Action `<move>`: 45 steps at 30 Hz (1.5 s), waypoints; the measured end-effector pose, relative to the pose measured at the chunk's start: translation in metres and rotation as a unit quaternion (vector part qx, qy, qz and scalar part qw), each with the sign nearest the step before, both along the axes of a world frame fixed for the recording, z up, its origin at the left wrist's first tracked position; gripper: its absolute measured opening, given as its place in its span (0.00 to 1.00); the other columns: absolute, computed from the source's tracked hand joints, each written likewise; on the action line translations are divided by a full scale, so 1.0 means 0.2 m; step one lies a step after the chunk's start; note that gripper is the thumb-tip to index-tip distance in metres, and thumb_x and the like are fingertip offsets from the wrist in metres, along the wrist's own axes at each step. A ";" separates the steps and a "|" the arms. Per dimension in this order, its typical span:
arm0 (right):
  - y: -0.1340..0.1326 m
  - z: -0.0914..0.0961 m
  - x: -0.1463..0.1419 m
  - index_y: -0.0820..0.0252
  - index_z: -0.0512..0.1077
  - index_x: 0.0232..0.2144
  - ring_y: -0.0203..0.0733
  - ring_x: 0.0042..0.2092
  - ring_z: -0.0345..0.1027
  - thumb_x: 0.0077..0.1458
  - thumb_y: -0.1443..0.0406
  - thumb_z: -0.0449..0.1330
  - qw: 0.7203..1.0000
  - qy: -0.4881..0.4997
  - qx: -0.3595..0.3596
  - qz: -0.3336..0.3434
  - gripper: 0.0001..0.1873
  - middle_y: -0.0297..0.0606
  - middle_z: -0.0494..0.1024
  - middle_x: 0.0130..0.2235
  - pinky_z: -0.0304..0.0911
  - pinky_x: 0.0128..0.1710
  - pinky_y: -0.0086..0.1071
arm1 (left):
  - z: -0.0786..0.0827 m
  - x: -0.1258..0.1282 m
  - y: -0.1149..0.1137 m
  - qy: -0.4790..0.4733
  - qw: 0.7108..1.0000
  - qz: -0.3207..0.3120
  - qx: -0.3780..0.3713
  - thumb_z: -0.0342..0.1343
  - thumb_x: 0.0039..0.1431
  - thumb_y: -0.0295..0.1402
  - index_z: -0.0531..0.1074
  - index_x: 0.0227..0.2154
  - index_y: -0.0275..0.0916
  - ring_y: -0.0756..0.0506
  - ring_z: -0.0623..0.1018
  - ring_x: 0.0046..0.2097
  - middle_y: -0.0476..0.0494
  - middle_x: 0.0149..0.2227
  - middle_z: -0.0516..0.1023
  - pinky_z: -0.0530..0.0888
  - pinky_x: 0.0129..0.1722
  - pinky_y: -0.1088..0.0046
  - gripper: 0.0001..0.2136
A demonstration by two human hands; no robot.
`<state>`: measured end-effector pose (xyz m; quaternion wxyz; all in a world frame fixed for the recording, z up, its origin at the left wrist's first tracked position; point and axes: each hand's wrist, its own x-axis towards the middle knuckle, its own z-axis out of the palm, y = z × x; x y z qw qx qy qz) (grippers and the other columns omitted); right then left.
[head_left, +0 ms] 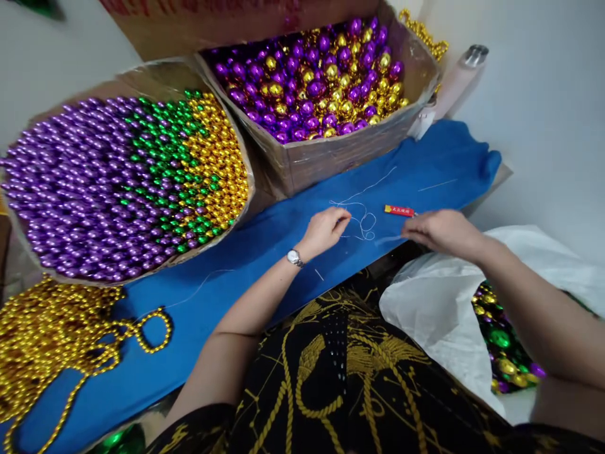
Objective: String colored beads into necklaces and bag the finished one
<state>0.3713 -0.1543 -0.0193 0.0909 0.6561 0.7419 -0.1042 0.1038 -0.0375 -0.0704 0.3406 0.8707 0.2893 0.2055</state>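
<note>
Across the middle, from 8 to 2 o'clock, blue cloth (447, 154). Towards 9, a bead box (163, 74) crammed with purple, green and gold beads (94, 189). Towards 12, a ball box (340, 151) of purple and gold balls (314, 88). At 4, a white bag (425, 299), open on mixed beads (503, 359). At 8, a gold heap (57, 334). At 2, a silver-capped bottle (460, 82). Just off centre, the left hand (326, 227), narrow, pinched on thread (375, 221); out at 3, the right hand (437, 230), fingers closed on a pale strand (390, 240), too blurred to identify. Just beside, at 10 from that hand, a red-and-yellow object (399, 210). At 8 from the left hand, a wristwatch (293, 256). Thinnest, the same thread, looped on the cloth between both hands.
</note>
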 end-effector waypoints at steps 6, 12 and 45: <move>-0.07 -0.26 -0.03 0.47 0.75 0.46 0.45 0.42 0.75 0.61 0.57 0.53 0.991 -0.040 -0.042 -0.118 0.15 0.38 0.80 0.45 0.65 0.36 0.33 | -0.17 0.01 -0.13 0.202 0.969 -0.042 0.134 0.50 0.66 0.35 0.73 0.48 0.38 0.37 0.68 0.53 0.36 0.53 0.72 0.71 0.45 0.61 0.13; 0.23 -0.38 -0.26 0.55 0.69 0.57 0.49 0.45 0.73 0.65 0.55 0.46 0.980 0.008 0.097 -0.175 0.23 0.46 0.76 0.50 0.66 0.40 0.36 | -0.19 -0.05 -0.14 0.248 0.948 -0.047 0.193 0.45 0.68 0.33 0.74 0.46 0.39 0.38 0.67 0.50 0.36 0.50 0.73 0.68 0.45 0.60 0.13; 0.67 -0.28 0.31 0.67 0.74 0.51 0.55 0.36 0.73 0.60 0.56 0.45 0.930 -0.029 0.138 -0.341 0.28 0.72 0.76 0.40 0.51 0.30 0.44 | 0.35 -1.31 -0.08 0.137 0.970 0.199 -0.005 0.51 0.63 0.40 0.77 0.33 0.41 0.46 0.78 0.37 0.43 0.38 0.80 0.73 0.37 0.72 0.12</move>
